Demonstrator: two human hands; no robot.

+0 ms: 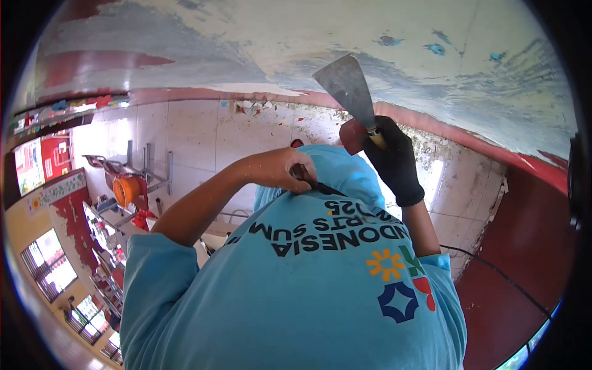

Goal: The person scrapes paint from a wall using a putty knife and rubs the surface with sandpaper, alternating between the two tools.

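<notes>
At far right, my gloved right hand (394,163) grasps the scraper (353,89), blade pointing far; left of it, my bare left hand (285,169) curls at the shirt (290,302), whether gripping I cannot tell.

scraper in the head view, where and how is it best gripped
Probably best by the handle, coming from the end opposite the blade. The blade flares into a broad, flat edge pointing away from the wearer, while the narrower handle suits wrapped fingers. The gloved right hand holds it there.
</notes>
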